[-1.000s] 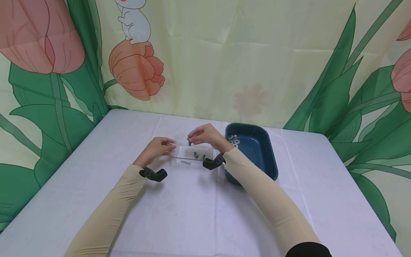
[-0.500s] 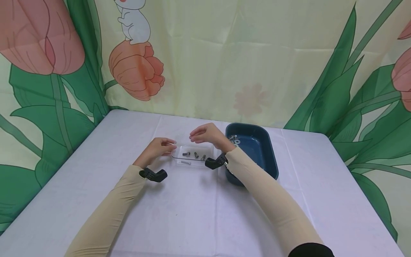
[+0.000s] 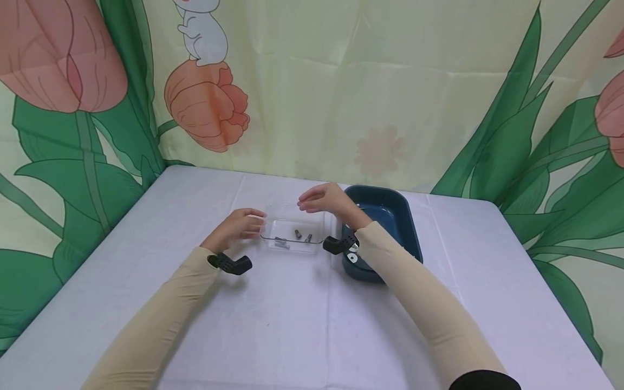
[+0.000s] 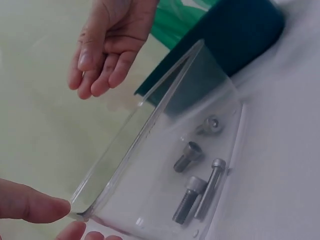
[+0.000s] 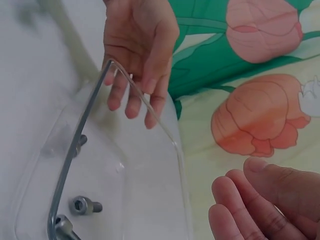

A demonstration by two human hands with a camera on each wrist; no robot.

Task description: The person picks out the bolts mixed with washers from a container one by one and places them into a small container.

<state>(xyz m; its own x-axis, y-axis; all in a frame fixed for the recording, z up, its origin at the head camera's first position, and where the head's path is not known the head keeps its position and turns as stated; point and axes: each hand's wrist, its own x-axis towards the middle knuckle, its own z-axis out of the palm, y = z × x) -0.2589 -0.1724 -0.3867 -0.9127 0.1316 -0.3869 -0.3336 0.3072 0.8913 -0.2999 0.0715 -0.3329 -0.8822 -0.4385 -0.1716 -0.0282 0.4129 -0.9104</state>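
A clear plastic box (image 3: 292, 241) stands on the table, with several socket-head bolts (image 4: 188, 157) lying on its floor. Two of them, a thick bolt (image 4: 189, 200) and a longer slim one (image 4: 210, 189), lie side by side near one wall. My left hand (image 3: 238, 229) is at the box's left corner, fingers loosely extended and thumb right at the rim. Above the box's far right part hovers my right hand (image 3: 327, 198), its fingers slightly bent and nothing between them. Both palms show in the opposite wrist views.
Right of the box is a dark blue tray (image 3: 415, 238), partly covered by my right forearm. Pale washers (image 3: 352, 258) show in it beside the wrist strap. A white cloth (image 3: 273, 319) covers the table, and a printed floral curtain (image 3: 317, 108) hangs behind.
My right hand let a bolt drop into the box, then moved right toward the tray. That bolt now lies nearer the front left wall. The left fingers have loosened and shifted slightly left.
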